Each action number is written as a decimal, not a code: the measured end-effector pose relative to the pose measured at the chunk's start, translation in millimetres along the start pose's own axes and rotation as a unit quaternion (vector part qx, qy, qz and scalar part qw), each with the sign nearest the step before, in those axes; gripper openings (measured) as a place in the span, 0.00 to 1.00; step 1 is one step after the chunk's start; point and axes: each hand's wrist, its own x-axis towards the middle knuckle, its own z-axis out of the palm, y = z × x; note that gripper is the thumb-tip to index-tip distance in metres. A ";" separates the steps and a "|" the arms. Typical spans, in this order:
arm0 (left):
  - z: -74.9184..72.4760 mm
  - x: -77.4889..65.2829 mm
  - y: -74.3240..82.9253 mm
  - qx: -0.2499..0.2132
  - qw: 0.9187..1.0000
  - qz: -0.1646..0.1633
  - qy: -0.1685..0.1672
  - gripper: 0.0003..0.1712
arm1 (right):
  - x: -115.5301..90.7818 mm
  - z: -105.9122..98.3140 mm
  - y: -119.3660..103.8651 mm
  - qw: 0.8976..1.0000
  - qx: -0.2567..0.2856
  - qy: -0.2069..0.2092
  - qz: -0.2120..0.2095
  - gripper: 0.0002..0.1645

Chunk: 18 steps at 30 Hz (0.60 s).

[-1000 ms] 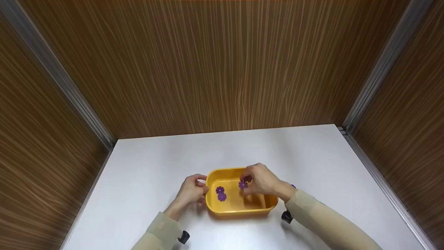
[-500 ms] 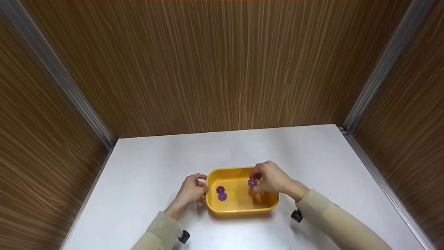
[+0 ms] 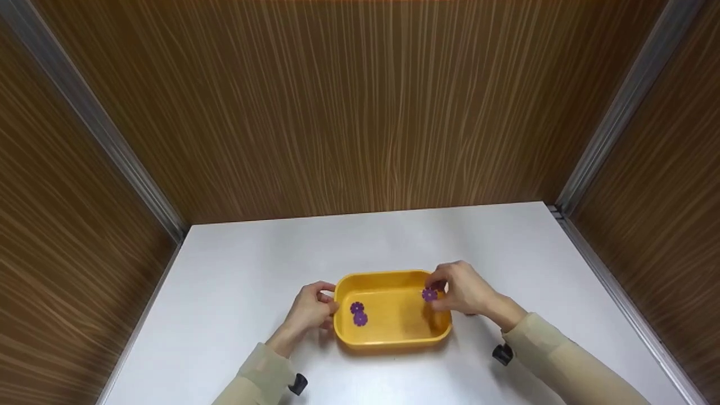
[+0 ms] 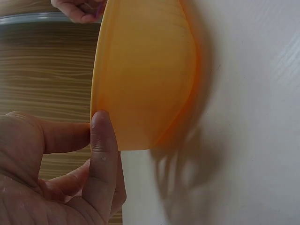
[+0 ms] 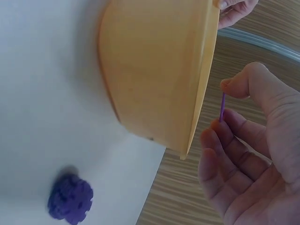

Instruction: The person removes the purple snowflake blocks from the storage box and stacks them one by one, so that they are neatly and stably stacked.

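Observation:
A yellow plastic bin (image 3: 394,342) stands on the white table. At its left end my left hand (image 3: 311,306) holds the rim; in the left wrist view, fingers (image 4: 101,154) lie against the outer wall (image 4: 145,70). Over the bin's right end, my right hand (image 3: 464,289) pinches a purple flower-shaped disc (image 3: 430,295) between thumb and fingertips. The right wrist view shows that flower disc (image 5: 222,108) edge-on, above the rim and apart from it. Two more purple flower discs (image 3: 360,319) lie on the bin floor towards the left, touching or overlapping.
A small pile of purple flower discs (image 5: 70,199) sits on the table right of the bin, mostly hidden by my right arm in the head view. Wood-grain panels (image 3: 360,112) enclose the table (image 3: 253,253) at the back and sides.
My right hand has moved to the right across the bin, carrying the flower disc from about mid-bin to its right end. The left hand, bin and two lying discs have stayed put.

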 end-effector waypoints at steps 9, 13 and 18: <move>1.0 1.0 -2.3 0.010 1.000 0.000 -0.002 0.29 | -12.8 -9.5 12.1 1.000 -0.001 0.028 0.010 0.12; -0.2 1.0 -3.1 0.011 1.000 0.006 -0.003 0.29 | -17.2 -16.4 16.8 0.999 -0.005 0.036 0.026 0.13; 0.0 1.2 -2.3 0.018 1.000 0.002 -0.002 0.29 | -22.3 -21.8 25.5 0.998 -0.011 0.041 0.047 0.14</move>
